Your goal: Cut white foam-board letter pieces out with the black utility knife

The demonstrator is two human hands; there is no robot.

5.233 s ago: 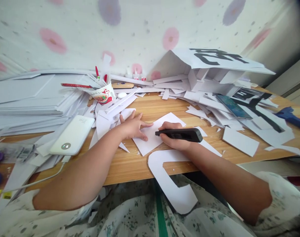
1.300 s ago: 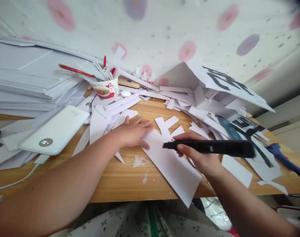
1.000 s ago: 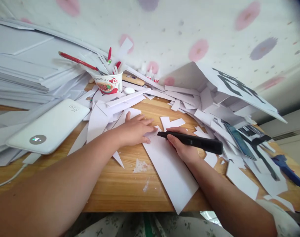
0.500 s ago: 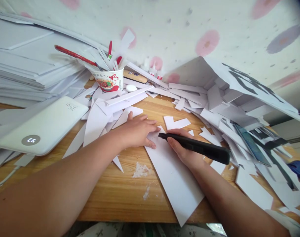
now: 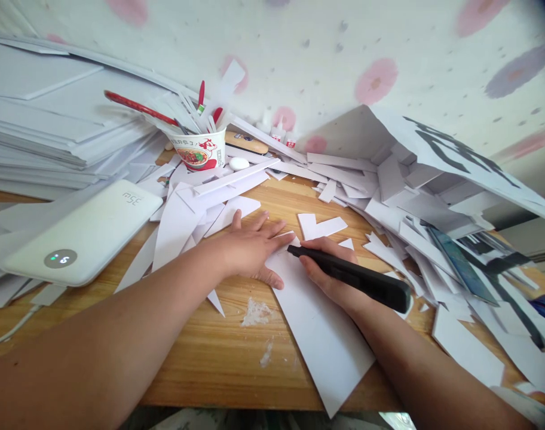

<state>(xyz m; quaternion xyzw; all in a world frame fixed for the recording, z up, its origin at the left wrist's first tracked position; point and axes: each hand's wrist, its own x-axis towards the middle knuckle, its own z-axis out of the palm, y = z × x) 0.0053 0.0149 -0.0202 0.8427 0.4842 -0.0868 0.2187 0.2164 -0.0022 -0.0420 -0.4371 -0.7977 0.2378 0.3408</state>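
My right hand [image 5: 333, 269] is closed round a black utility knife [image 5: 353, 276], its tip down at the far end of a long white foam board strip [image 5: 324, 334]. The blade itself is too small to make out. My left hand [image 5: 257, 248] lies flat with fingers spread, its fingertips and thumb on the strip's far left edge beside the knife tip. The strip runs toward me and its near corner overhangs the table edge. Just beyond my right hand lies an L-shaped white offcut [image 5: 321, 226].
A white power bank [image 5: 88, 233] with a cable lies at left, below stacked white boards [image 5: 39, 131]. A paper noodle cup [image 5: 201, 149] holds tools and strips. Scraps and a phone [image 5: 463, 263] crowd the right. Dried glue [image 5: 257, 312] marks the wooden table [image 5: 219, 370].
The fingers of my left hand have spread wider, with the index finger stretched along the strip's far end. The knife's rear end has dipped slightly toward me. The view has shifted a little.
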